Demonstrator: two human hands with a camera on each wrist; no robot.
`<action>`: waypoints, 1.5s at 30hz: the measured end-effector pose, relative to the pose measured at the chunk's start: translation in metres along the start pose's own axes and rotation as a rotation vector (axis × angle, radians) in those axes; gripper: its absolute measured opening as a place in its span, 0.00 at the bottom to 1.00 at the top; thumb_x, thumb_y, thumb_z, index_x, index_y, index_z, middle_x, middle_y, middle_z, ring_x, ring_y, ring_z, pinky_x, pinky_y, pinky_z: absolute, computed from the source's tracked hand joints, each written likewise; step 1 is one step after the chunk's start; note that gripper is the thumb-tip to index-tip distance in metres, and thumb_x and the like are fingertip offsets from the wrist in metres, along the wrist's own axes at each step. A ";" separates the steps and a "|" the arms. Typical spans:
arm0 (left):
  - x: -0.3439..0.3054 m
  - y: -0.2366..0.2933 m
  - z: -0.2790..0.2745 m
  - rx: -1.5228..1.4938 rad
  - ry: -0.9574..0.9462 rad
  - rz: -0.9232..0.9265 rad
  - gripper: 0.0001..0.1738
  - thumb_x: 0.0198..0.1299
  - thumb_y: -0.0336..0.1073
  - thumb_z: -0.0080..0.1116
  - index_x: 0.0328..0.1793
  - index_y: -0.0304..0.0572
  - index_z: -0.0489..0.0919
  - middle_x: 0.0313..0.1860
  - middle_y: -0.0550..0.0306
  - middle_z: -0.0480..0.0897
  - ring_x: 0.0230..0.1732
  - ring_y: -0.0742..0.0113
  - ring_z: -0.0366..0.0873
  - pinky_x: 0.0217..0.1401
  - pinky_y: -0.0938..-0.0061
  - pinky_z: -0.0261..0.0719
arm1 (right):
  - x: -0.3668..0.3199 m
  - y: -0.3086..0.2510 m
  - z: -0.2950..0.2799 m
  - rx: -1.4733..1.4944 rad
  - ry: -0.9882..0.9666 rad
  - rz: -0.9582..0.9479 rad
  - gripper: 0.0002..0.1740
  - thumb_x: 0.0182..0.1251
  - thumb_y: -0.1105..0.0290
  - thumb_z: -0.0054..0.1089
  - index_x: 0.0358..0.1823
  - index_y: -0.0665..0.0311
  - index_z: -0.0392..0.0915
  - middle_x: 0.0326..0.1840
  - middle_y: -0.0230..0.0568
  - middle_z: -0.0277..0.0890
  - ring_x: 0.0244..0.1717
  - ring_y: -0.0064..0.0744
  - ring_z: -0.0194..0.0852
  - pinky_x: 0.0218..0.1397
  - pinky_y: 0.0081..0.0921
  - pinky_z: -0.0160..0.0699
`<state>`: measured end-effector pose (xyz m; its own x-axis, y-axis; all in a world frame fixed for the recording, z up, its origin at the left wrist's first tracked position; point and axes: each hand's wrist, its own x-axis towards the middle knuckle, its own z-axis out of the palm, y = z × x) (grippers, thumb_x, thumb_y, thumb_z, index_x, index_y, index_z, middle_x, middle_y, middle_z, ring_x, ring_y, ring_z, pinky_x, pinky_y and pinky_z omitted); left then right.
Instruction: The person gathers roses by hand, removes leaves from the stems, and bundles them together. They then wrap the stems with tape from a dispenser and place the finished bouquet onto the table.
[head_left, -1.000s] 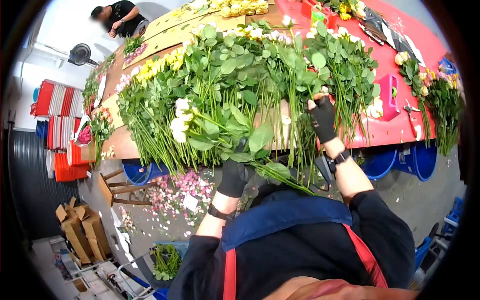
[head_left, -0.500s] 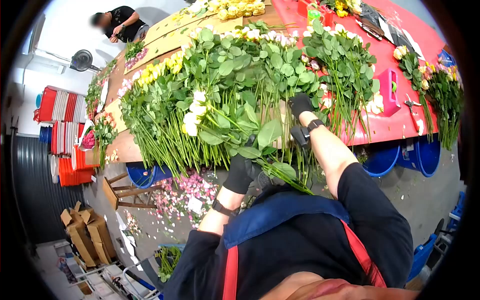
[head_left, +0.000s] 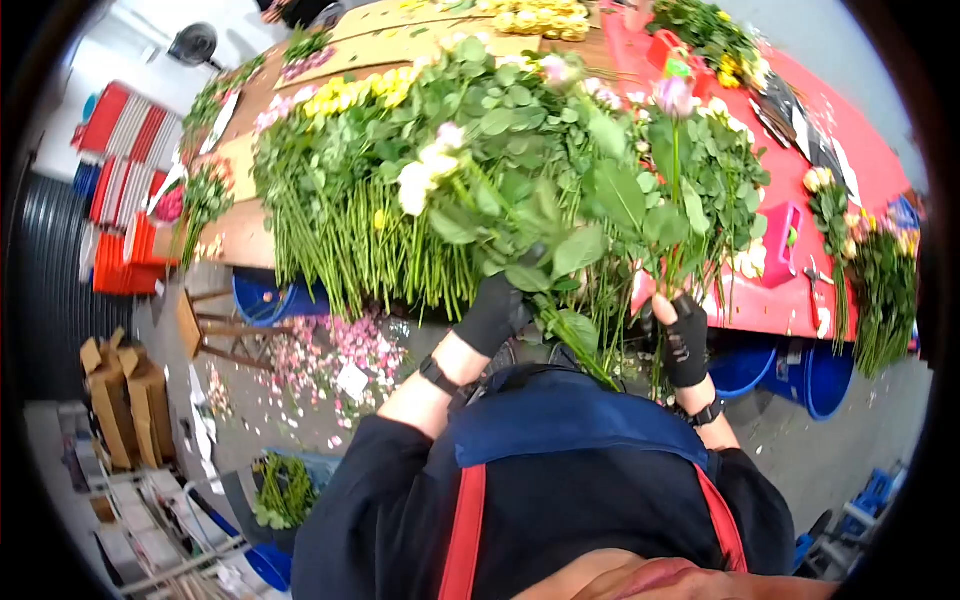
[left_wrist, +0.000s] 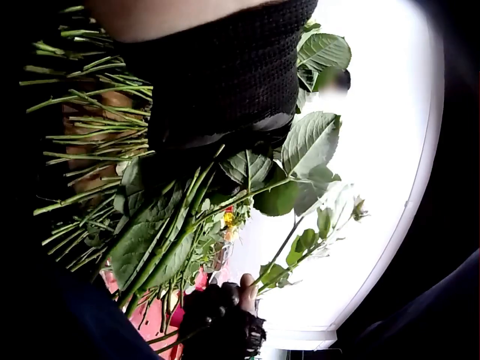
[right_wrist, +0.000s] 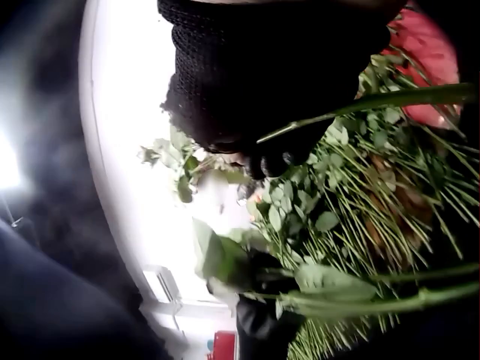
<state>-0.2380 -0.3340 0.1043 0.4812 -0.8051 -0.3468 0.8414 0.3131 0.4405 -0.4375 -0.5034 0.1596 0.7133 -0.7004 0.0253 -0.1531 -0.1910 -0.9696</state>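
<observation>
My left hand (head_left: 497,315), in a black fingerless glove, grips the stems of a small bunch of white roses (head_left: 420,180) in front of my body. The bunch slants, blooms up and to the left, cut stem ends (left_wrist: 142,281) down to the right. Gloved alike, my right hand (head_left: 685,340) pinches the stem of a single pale pink rose (head_left: 674,97) just off the table's front edge. That rose stands upright, its bloom level with the back of the flower pile. In the left wrist view the right hand (left_wrist: 221,319) shows thumb and fingers closed on the stem.
A long row of roses (head_left: 370,230) covers the table front, stems toward me. On the red tabletop (head_left: 740,315) at right lie a pink tape dispenser (head_left: 780,245) and red-handled pruning shears (head_left: 818,300). Blue buckets (head_left: 815,380) stand below; a wooden stool (head_left: 195,325) is at left.
My right hand reached into the flowers on the table and has drawn back toward me with a pink rose. The left hand keeps its bunch. The head view has shifted.
</observation>
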 end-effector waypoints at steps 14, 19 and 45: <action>-0.035 0.002 0.025 1.125 -0.207 0.555 0.22 0.69 0.39 0.47 0.66 0.37 0.69 0.59 0.52 0.77 0.55 0.64 0.77 0.60 0.70 0.75 | -0.018 0.005 0.046 0.128 -0.284 -0.019 0.12 0.62 0.69 0.64 0.43 0.68 0.82 0.28 0.30 0.75 0.29 0.20 0.70 0.35 0.21 0.68; -0.051 0.001 0.021 0.483 -0.159 0.209 0.17 0.68 0.33 0.49 0.60 0.34 0.74 0.55 0.54 0.80 0.52 0.68 0.78 0.57 0.73 0.76 | -0.015 0.017 0.051 -0.104 -0.493 -0.095 0.10 0.67 0.69 0.57 0.42 0.69 0.81 0.22 0.30 0.70 0.24 0.21 0.65 0.29 0.25 0.65; -0.139 0.209 -0.192 0.901 -0.137 0.392 0.23 0.72 0.44 0.40 0.68 0.40 0.65 0.64 0.48 0.71 0.62 0.56 0.73 0.66 0.62 0.72 | 0.125 -0.016 0.299 -0.159 -0.246 0.021 0.20 0.60 0.53 0.62 0.23 0.64 0.79 0.15 0.38 0.73 0.19 0.23 0.70 0.26 0.26 0.69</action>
<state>-0.0816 -0.0605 0.0859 0.6049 -0.7956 0.0320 0.0998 0.1157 0.9883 -0.1418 -0.3825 0.1051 0.8502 -0.5215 -0.0725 -0.2607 -0.2974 -0.9185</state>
